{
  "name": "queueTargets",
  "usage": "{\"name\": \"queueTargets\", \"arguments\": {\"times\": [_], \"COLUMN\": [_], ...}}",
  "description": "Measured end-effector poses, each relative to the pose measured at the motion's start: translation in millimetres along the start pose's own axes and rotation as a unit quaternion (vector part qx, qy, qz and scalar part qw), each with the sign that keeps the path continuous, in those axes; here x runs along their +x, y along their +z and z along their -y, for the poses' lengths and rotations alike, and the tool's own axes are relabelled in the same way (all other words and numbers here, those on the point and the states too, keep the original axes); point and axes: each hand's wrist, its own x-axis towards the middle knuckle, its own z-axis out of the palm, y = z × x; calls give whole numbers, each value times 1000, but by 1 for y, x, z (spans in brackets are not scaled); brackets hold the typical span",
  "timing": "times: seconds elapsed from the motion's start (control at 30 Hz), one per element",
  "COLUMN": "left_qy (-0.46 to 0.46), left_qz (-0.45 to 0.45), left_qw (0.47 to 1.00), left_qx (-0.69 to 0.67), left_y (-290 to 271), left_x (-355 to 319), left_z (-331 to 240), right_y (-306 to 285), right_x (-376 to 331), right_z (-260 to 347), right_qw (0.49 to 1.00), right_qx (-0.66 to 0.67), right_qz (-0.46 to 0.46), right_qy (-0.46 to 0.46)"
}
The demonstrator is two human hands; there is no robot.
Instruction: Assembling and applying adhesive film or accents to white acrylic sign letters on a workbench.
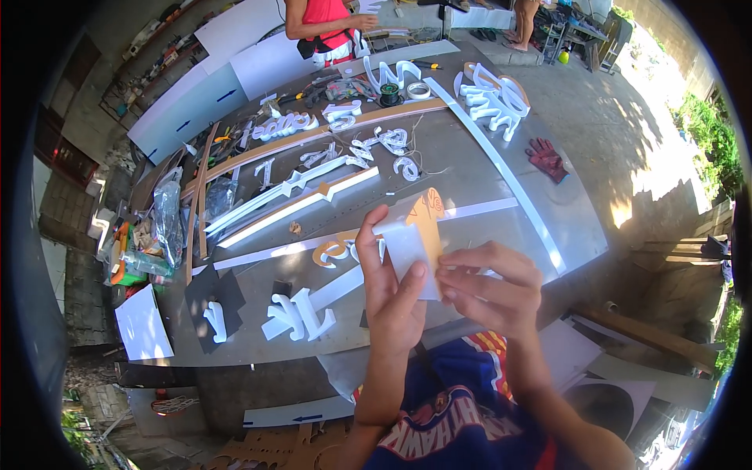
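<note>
Above the near part of the table I hold up a thick letter-shaped piece (411, 247), white along its side and tan on one face with red marker strokes. My left hand (392, 290) is wrapped round the white side, its thumb pressed against it. On the other side, the fingers of my right hand (493, 290) pinch the lower edge of the tan face; their tips are partly hidden. Behind my left hand lies another letter piece with a tan face (333, 251). White thick letters (301, 315) lie to the left, on a pale strip.
A large grey table (470, 251) carries long white strips (501, 172), more white letters (493, 98), a wire spool (389, 94), a tape roll (418, 91) and a dark red glove (547, 160). A person in a red top (321, 27) stands at the far side.
</note>
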Motion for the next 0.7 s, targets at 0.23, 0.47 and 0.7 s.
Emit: {"name": "queueTargets", "arguments": {"times": [0.23, 0.47, 0.7], "left_qy": [-14, -21, -8], "left_qz": [-2, -19, -36], "left_qw": [1000, 999, 998], "left_qx": [11, 25, 49], "left_y": [2, 6, 8], "left_x": [-4, -6, -8], "left_z": [-7, -11, -6], "right_y": [-7, -8, -11], "right_x": [6, 9, 6], "right_z": [0, 0, -1], "right_qw": [998, 997, 996], "right_qx": [-28, -35, -32], "right_qz": [41, 59, 79], "right_qy": [-42, -42, -30]}}
